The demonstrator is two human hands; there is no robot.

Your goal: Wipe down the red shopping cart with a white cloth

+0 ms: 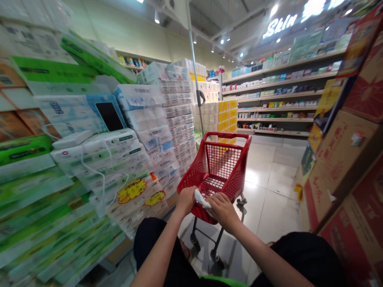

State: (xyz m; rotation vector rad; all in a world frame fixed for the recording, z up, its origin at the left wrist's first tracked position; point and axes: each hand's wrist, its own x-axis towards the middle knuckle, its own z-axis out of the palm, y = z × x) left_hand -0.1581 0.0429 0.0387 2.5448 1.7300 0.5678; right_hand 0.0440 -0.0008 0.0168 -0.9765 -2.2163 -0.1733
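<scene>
A small red plastic shopping cart [227,159] with grid walls stands on wheels right in front of me. My left hand [186,199] is closed over the left end of its near rim. At the middle of that rim lies a crumpled white cloth or tissue [202,199], bunched between my two hands. My right hand [222,208] presses down on it with bent fingers, closed around its right end. The cloth touches the rim, and its ends are partly hidden under my fingers. Inside the cart basket only the red grid shows.
Stacked tissue packs [149,131] rise close on the left, with a dark-screened phone [109,116], a white cable [103,179] and yellow price tags [131,191]. Cardboard boxes [344,151] line the right side. Stocked shelves [275,95] stand behind the tiled floor [269,175].
</scene>
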